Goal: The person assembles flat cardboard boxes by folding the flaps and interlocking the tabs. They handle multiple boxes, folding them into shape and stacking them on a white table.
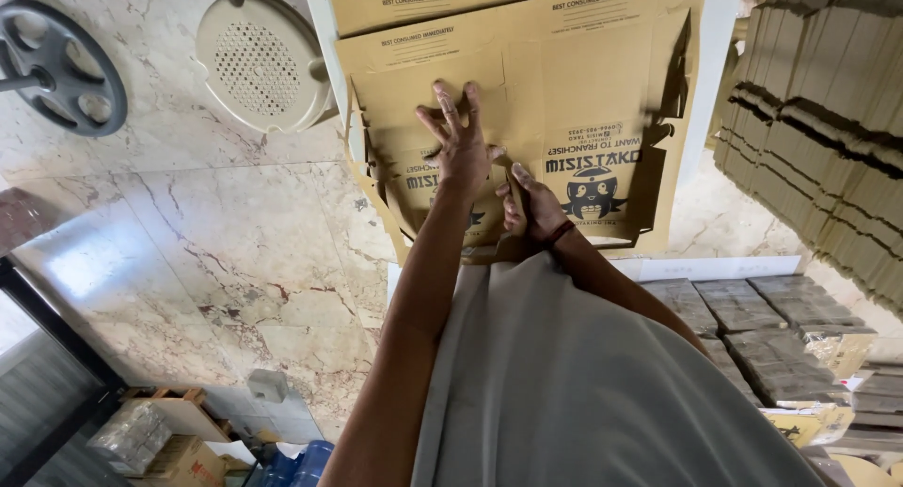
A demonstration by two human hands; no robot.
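Left grip (461, 144) splayed flat on cardboard box (564, 83); right grip (534, 205) curled at its fold.

Left hand (461, 144) lies flat, fingers spread, on a flat printed cardboard box blank (583, 83); right hand (534, 205) grips the blank's lower edge just beside it. Blank sits on a white table (710, 92), stacked cardboard (818, 120) to the right, beige plastic stool (259, 64) and marble floor (207, 252) left.
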